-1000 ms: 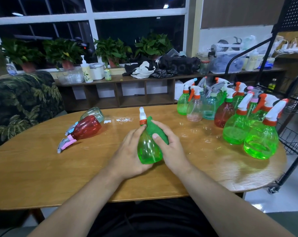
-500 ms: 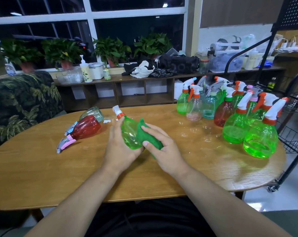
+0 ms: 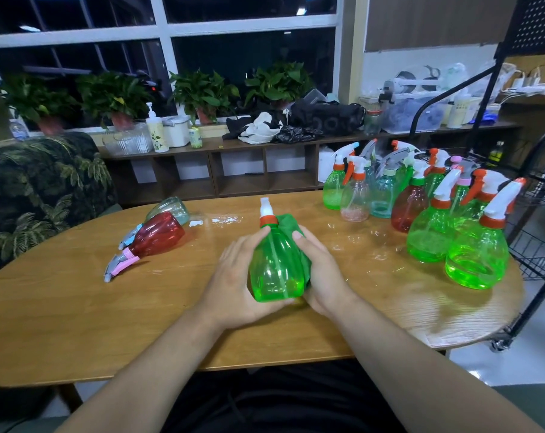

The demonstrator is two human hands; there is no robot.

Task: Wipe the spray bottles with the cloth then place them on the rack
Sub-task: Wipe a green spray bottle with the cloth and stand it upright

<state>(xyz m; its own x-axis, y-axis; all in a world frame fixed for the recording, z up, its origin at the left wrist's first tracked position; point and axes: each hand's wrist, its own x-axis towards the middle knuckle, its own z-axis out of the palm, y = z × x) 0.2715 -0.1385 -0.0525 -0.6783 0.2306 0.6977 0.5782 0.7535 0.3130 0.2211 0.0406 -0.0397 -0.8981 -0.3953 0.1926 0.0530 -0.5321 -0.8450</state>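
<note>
A green spray bottle [image 3: 276, 267] with a white and orange nozzle stands upright at the middle of the wooden table [image 3: 62, 307]. My left hand [image 3: 237, 282] grips its left side and base. My right hand [image 3: 322, 276] presses a green cloth [image 3: 291, 226] against the bottle's right side, fingers curled round the cloth. Several more spray bottles [image 3: 430, 235] in green, red and clear stand grouped at the table's right end. A red bottle [image 3: 157, 235] and a clear one [image 3: 168, 207] lie on their sides at the left.
A black wire rack [image 3: 543, 214] on wheels stands just past the table's right edge. A leaf-patterned armchair [image 3: 40, 189] is at the left. A low shelf [image 3: 233, 170] with plants and clutter runs along the window behind the table.
The green bottle swung from tilted left back to upright and came nearer to me. Both hands stayed on it, the cloth sliding along its right side.
</note>
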